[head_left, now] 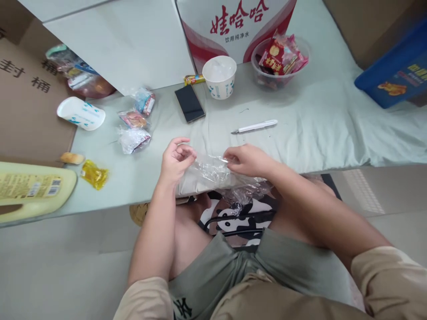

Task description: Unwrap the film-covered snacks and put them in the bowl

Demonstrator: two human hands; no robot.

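A thin clear plastic bag [215, 172] is stretched between my hands at the table's front edge, its crumpled lower part hanging over my lap. My left hand [175, 162] pinches the bag's left edge between thumb and fingers. On the other side, my right hand [248, 160] is closed on the bag's upper right part, its fingertips partly hidden. Just beyond my hands lie a white pen [255, 127] and a dark phone [190, 103]. A paper cup [219, 84] stands upright behind the phone, with something clear and crumpled in it.
A clear bowl [280, 79] of wrapped snacks stands before a white-and-red carton [233, 31]. Left lie wrapped snacks [134, 138], a tipped paper cup [81, 114], a bread piece [72, 158], a yellow wrapper [94, 174] and a pale yellow jug [33, 191]. A blue container [393, 71] stands right.
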